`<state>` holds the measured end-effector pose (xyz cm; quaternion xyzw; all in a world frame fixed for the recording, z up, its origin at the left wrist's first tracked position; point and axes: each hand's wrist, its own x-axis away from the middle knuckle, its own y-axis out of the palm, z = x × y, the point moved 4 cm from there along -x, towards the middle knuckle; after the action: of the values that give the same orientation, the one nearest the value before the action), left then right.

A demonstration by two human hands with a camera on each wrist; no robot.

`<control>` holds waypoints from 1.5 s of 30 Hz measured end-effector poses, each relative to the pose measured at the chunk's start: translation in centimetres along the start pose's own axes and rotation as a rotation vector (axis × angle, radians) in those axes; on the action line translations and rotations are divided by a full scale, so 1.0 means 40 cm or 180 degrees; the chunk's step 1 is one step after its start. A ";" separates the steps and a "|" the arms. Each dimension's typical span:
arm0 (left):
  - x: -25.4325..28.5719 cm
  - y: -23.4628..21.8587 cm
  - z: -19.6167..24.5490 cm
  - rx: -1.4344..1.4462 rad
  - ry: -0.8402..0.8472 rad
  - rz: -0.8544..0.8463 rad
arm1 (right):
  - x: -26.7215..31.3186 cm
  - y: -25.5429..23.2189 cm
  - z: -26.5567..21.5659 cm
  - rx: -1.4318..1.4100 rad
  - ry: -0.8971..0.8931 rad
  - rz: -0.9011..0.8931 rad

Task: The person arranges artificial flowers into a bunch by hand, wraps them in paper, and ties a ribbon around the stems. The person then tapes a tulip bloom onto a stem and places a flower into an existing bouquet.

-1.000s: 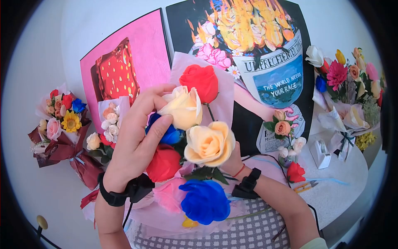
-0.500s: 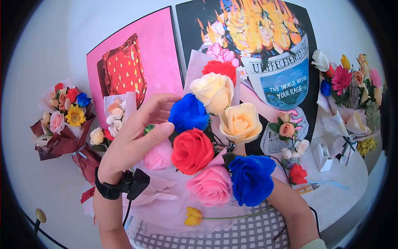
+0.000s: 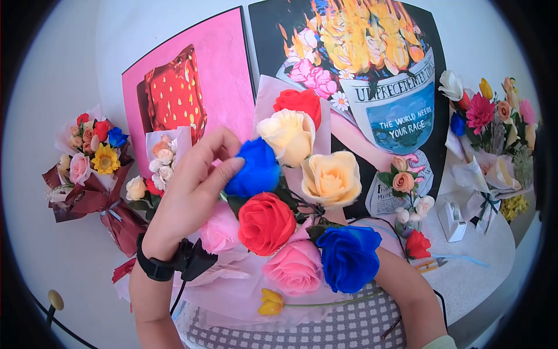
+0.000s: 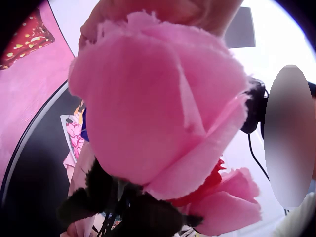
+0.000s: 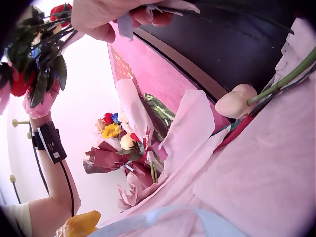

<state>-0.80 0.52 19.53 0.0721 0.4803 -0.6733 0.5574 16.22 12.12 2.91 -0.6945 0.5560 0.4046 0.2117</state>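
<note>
A bunch of artificial roses fills the middle of the head view: a red rose [image 3: 267,224], two cream roses, several others in pink, blue and red. My left hand [image 3: 177,200] is at the bunch's left side, pinching a blue rose [image 3: 253,167] between thumb and curled fingers. Below them a pink rose [image 4: 158,108] nearly fills the left wrist view and covers most of that hand. My right hand [image 5: 116,17] grips the bunch's stems [image 5: 242,15], as the right wrist view shows; in the head view the blooms hide it.
Pink wrapping paper [image 3: 232,291] and a yellow tulip [image 3: 271,302] lie in front on the table [image 3: 482,262]. Wrapped bouquets stand at left [image 3: 96,163] and right [image 3: 488,134]. Two paintings lean behind. A tape dispenser [image 3: 451,221] and a red rose [image 3: 418,244] are at right.
My left hand has moved from the cream rose, loosened, then closed its fingers at the blue rose. The bunch has tilted and shifted right, showing more blooms.
</note>
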 end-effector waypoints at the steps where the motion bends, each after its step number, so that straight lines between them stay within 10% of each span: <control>1: -0.002 0.003 -0.002 -0.0001 -0.0003 -0.0002 | 0.001 -0.003 0.020 -0.0097 -0.0019 0.0054; 8: -0.022 -0.014 -0.031 0.0933 0.0091 0.0493 | 0.001 -0.032 0.063 -0.0650 -0.0162 0.0402; 10: -0.030 -0.027 -0.058 0.1030 -0.0065 0.0385 | 0.000 -0.018 -0.023 0.1272 0.0175 -0.0073; 16: -0.030 -0.020 -0.024 0.0741 0.0120 0.0657 | -0.002 -0.004 -0.059 0.1001 -0.0279 0.0007; 19: -0.017 -0.014 0.047 -0.0081 0.0905 0.0280 | 0.009 -0.007 -0.036 0.0890 0.0269 -0.0178; 22: -0.026 0.009 0.087 -0.0360 0.0880 0.0140 | 0.000 0.007 -0.078 0.1076 -0.0452 -0.0104; 25: -0.046 0.016 0.094 -0.0933 0.1092 -0.0187 | 0.002 0.007 0.014 0.0356 0.0227 0.0010; 36: -0.059 0.040 0.092 -0.1536 0.1112 -0.0635 | 0.000 -0.002 -0.041 0.1149 -0.0226 -0.0026; 45: -0.016 -0.008 0.076 -0.0617 0.1294 0.0387 | -0.002 -0.025 0.023 0.0803 0.0115 0.0215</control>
<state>0.52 -1.30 21.71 0.1812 0.6399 -0.5608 0.4931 16.87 13.13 2.27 -0.6503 0.6294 0.3258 0.2736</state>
